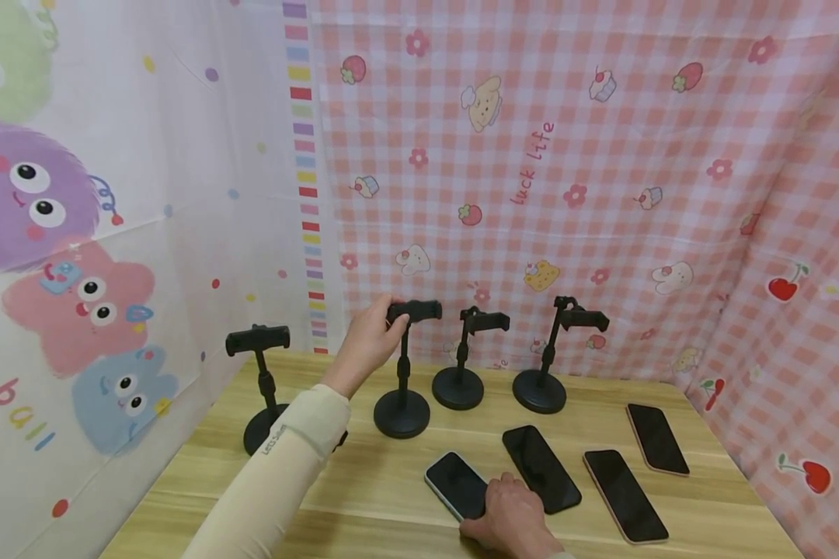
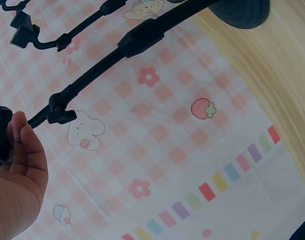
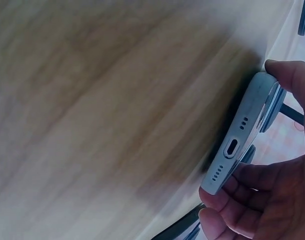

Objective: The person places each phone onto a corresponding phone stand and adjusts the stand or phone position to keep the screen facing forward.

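In the head view my left hand grips the left end of the black clamp on top of a phone stand. The left wrist view shows the fingers of that hand curled at the clamp, beside the stand's thin pole. My right hand holds the lower end of a light-edged smartphone, screen up, low over the table. Seen in the right wrist view, thumb and fingers pinch the phone by its two long sides, its charging port facing the camera.
Another phone stand stands at the left, partly behind my left sleeve. Two more stands are to the right of the gripped one. Three dark-screened phones lie on the wooden table. Patterned cloths hang behind and at both sides.
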The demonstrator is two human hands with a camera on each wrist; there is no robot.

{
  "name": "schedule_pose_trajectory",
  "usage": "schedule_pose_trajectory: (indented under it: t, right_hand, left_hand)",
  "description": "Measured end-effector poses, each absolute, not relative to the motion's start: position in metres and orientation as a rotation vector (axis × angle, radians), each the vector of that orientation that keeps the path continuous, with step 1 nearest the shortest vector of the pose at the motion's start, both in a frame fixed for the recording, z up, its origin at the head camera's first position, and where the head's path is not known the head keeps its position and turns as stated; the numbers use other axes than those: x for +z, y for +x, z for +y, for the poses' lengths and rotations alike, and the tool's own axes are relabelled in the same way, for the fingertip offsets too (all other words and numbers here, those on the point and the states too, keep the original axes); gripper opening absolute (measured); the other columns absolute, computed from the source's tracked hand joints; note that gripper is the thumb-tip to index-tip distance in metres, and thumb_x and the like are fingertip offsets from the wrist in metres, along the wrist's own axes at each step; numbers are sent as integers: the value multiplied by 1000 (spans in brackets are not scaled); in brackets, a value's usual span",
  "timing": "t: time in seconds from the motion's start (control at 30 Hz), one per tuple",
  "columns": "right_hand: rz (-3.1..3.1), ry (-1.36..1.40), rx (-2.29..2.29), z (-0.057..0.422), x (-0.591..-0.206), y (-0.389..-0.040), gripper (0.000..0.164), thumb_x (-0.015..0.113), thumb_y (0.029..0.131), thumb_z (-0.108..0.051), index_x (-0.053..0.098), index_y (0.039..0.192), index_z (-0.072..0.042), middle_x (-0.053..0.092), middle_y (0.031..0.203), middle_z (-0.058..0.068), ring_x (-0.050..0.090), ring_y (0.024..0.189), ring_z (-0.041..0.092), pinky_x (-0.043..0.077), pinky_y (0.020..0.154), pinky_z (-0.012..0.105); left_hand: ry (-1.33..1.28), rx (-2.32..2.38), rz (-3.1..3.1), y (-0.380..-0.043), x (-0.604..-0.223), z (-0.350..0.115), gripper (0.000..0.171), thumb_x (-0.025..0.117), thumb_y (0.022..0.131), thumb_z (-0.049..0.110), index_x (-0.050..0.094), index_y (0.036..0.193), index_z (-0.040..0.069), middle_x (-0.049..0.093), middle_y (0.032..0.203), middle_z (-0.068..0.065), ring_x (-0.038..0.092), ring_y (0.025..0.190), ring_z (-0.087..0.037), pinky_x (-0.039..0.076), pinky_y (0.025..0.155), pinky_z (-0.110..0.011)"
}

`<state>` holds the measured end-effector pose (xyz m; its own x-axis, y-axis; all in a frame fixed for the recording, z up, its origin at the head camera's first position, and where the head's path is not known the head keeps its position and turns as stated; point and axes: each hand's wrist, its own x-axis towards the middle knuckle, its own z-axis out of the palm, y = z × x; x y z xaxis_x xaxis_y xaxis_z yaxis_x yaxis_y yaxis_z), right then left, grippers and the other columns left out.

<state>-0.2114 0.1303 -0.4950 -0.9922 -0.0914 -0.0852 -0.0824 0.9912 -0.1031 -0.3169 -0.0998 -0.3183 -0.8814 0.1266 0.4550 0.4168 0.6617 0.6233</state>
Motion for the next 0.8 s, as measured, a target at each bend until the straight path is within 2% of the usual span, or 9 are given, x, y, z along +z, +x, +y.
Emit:
schedule_pose_trajectory:
  t: [0.27,0.63,0.8]
  right_hand:
    - [3029,-111,-163,130,-494,-210,73,71,60,-64,63,89,1,51,77,12,49,67,25,51,64,49]
    - [3061,-83,-252,132,-493,-213,76,68,60,-64,63,96,2,55,85,12,50,71,24,51,65,48]
    - [3085,-31,-389,133,-491,-216,77,68,60,-64,64,100,2,56,86,11,51,74,24,49,65,48]
  left_hand:
    - [-427,-1084,-2506,-317,-319,-99,28,54,98,24,55,120,7,68,99,-12,58,69,-20,49,56,-33]
    - [-448,-1047,-2499,-317,-319,-100,30,54,98,25,55,123,8,67,103,-12,59,73,-21,50,61,-36]
    - [-462,-1032,-2484,-316,-318,-101,31,54,98,25,56,122,7,67,101,-12,58,70,-21,49,58,-35]
